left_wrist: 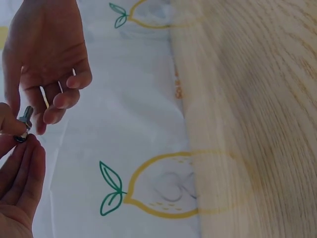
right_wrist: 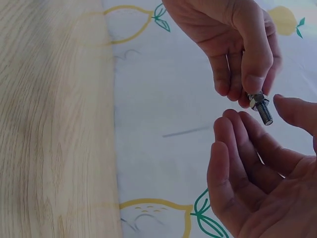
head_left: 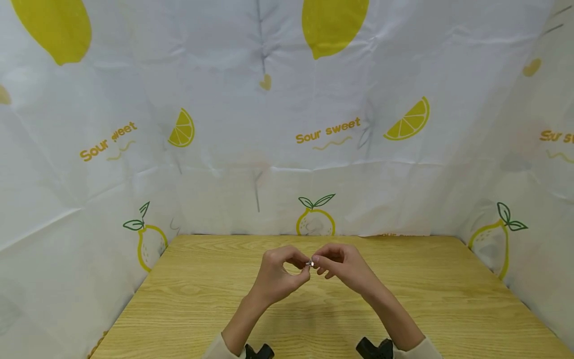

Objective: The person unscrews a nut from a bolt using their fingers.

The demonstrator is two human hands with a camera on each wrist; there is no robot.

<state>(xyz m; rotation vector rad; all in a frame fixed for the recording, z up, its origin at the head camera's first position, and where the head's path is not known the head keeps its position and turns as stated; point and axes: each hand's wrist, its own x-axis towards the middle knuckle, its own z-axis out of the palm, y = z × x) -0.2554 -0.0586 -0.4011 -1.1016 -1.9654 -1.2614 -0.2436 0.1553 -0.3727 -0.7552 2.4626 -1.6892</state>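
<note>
Silver in colour, a bolt is held above the wooden table, pinched near one end between the thumb and fingertips of the left hand. A nut is seated on the bolt, and its threaded end is pointed toward the right hand, whose thumb and fingers are held apart on either side of that end, just beside it. Both hands are extended over the table from its near side; cream sleeves are worn, and a black device is carried at each wrist. Beyond the table and along its sides, a white cloth is hung, printed with yellow lemons, slices, green leaves and the orange words "Sour sweet."
</note>
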